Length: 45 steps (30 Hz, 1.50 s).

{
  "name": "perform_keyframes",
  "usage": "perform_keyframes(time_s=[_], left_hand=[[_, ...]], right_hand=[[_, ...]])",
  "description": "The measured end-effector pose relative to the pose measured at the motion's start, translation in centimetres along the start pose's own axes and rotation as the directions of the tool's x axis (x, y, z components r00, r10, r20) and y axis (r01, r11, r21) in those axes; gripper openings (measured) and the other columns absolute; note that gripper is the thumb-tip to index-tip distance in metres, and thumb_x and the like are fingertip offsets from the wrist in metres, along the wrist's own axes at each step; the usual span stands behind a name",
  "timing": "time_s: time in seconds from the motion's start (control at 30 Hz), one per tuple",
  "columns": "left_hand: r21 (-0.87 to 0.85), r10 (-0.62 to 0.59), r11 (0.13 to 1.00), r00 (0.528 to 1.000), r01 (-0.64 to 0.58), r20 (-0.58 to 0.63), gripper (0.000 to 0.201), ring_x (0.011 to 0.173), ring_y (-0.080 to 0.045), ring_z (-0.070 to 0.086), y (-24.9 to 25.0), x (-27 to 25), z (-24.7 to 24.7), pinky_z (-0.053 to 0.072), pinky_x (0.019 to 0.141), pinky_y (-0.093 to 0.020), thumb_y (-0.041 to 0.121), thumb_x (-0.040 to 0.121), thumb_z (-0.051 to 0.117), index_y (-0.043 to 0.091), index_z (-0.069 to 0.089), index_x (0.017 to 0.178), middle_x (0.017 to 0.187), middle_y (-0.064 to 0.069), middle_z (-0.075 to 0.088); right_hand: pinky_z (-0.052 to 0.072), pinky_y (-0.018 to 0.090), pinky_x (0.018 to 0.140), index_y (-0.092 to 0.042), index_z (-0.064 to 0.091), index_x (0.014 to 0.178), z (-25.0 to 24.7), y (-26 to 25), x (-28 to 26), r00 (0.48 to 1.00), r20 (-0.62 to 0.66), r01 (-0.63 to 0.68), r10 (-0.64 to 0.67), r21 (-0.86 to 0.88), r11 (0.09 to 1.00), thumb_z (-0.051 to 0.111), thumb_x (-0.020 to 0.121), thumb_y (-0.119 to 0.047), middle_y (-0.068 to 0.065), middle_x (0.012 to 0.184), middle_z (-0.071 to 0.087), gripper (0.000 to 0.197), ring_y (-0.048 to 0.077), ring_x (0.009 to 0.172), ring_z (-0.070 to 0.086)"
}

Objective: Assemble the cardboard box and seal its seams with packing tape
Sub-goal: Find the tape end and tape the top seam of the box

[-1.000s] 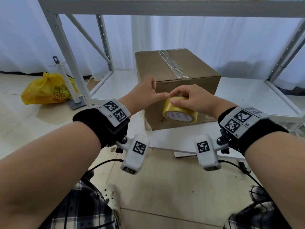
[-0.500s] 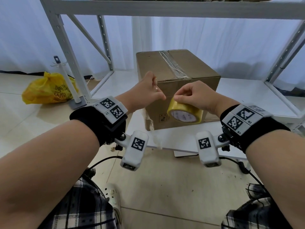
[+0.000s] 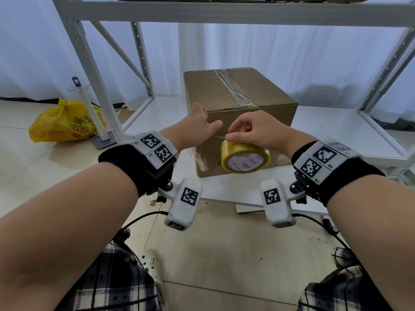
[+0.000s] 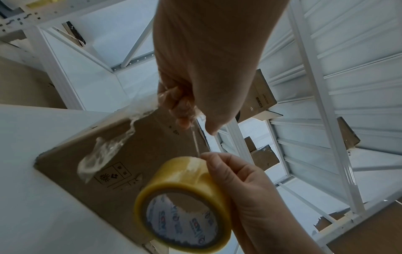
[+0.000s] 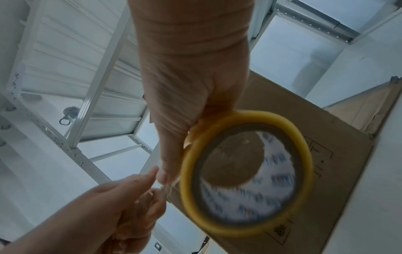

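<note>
One tape roll [image 3: 244,158], yellow, light, rigid core; right hand [image 3: 258,131] curled round rim. Left hand [image 3: 197,126] pinching free tape end [image 4: 174,101]: thin, sticky, crumple-prone; best held by edge. Cardboard box [image 3: 238,113] on white shelf [image 3: 325,131], behind roll.

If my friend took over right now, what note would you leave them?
Left hand: pinches the free tape end, pulled out from the roll.
Right hand: grips the yellow tape roll in front of the box.
Cardboard box: closed, on the low white shelf; top seam already taped.
A crumpled tape piece clings to the front face.
Left: stick this strip down, cut it, and check the other seams, which can't be seen.
</note>
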<state>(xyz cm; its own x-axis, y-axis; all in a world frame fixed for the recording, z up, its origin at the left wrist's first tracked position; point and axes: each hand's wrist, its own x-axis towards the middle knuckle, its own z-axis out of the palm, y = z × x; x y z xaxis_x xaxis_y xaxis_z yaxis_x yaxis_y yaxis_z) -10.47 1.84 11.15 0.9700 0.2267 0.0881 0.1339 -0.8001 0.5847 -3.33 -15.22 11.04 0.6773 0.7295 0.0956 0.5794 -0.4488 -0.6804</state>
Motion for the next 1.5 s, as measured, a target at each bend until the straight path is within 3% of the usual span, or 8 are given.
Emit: perform_keyframes(time_s=[0.33,0.47,0.67,0.8,0.93,1.2,1.3,1.5], left_hand=[[-0.123,-0.116,0.981,0.966,0.147,0.232,0.005,0.059,-0.013,0.052,0.2,-0.1,0.1,0.041,0.051,-0.021,0.006,0.096,0.039,0.008,0.040,0.100,0.078,-0.006,0.058],[-0.391,-0.064,0.906,0.964,0.164,0.257,0.030,0.050,-0.012,0.043,-0.1,-0.5,0.0,0.035,0.043,-0.021,-0.002,0.090,0.049,0.017,0.027,0.098,0.062,-0.004,0.052],[-0.646,0.132,0.762,0.985,-0.028,0.113,0.014,0.065,-0.017,0.054,1.0,-1.1,-0.8,0.051,0.061,-0.025,0.017,0.100,0.045,0.013,0.033,0.106,0.082,-0.012,0.053],[-0.706,0.141,0.708,0.976,0.019,0.168,0.021,0.081,-0.020,0.057,1.6,-1.2,-0.9,0.054,0.069,-0.028,0.029,0.102,0.037,0.013,0.048,0.093,0.089,-0.008,0.053],[-0.772,0.160,0.634,0.969,0.046,0.189,0.021,0.092,-0.023,0.065,0.9,-1.3,-1.5,0.057,0.082,-0.030,0.019,0.099,0.045,0.006,0.061,0.095,0.093,-0.012,0.065],[-0.677,0.069,0.728,0.971,0.109,0.231,0.022,0.095,-0.020,0.069,0.3,-0.9,-2.0,0.057,0.083,-0.027,0.020,0.090,0.062,0.006,0.070,0.104,0.101,-0.012,0.072],[-0.502,0.062,0.865,0.991,0.007,0.120,0.022,0.088,-0.012,0.071,0.1,-0.9,-2.0,0.059,0.067,-0.026,0.023,0.089,0.064,0.006,0.072,0.102,0.094,-0.007,0.074],[-0.323,0.029,0.940,0.968,-0.111,-0.248,0.023,0.046,-0.007,0.062,0.5,-0.4,-1.2,0.045,0.041,-0.017,0.030,0.086,0.068,0.007,0.070,0.086,0.064,0.000,0.068]], right_hand=[[0.035,0.017,0.061,-0.018,0.067,0.091,0.1,0.2,0.3,0.993,-0.110,0.030,-0.038,-0.074,0.997,0.078,0.075,-0.036,-0.009,0.070,0.050,0.027,0.003,0.066,0.046],[0.039,0.022,0.064,-0.029,0.065,0.094,-0.2,0.2,0.5,0.995,-0.072,0.070,-0.073,-0.046,0.996,0.074,0.080,-0.034,-0.003,0.071,0.049,0.017,0.010,0.067,0.047],[0.036,0.016,0.057,-0.033,0.058,0.127,-0.1,-0.2,0.6,0.988,-0.084,0.128,-0.129,-0.018,0.992,0.070,0.082,-0.040,-0.007,0.059,0.044,0.047,0.004,0.053,0.040],[0.037,0.021,0.058,-0.046,0.062,0.110,0.0,-1.2,0.4,0.981,-0.061,0.186,-0.186,-0.007,0.983,0.069,0.073,-0.054,0.000,0.063,0.050,0.039,0.014,0.057,0.042],[0.051,0.038,0.071,-0.025,0.078,0.092,-0.3,-0.4,0.6,0.976,-0.159,0.144,-0.150,-0.048,0.988,0.074,0.079,-0.037,-0.002,0.076,0.071,0.018,0.022,0.075,0.063],[0.052,0.038,0.083,-0.047,0.066,0.069,-0.4,0.9,0.5,0.989,-0.122,0.059,-0.086,-0.209,0.976,0.068,0.082,-0.038,-0.022,0.077,0.067,0.016,0.004,0.082,0.062],[0.051,0.035,0.084,-0.045,0.065,0.072,-0.8,1.3,0.3,0.988,-0.139,0.040,-0.075,-0.239,0.970,0.068,0.084,-0.038,-0.023,0.080,0.065,0.014,0.003,0.087,0.061],[0.041,0.026,0.072,-0.040,0.070,0.080,-1.2,0.9,0.6,0.979,-0.185,0.038,-0.085,-0.247,0.968,0.067,0.085,-0.038,-0.025,0.077,0.063,0.006,0.000,0.079,0.058]])
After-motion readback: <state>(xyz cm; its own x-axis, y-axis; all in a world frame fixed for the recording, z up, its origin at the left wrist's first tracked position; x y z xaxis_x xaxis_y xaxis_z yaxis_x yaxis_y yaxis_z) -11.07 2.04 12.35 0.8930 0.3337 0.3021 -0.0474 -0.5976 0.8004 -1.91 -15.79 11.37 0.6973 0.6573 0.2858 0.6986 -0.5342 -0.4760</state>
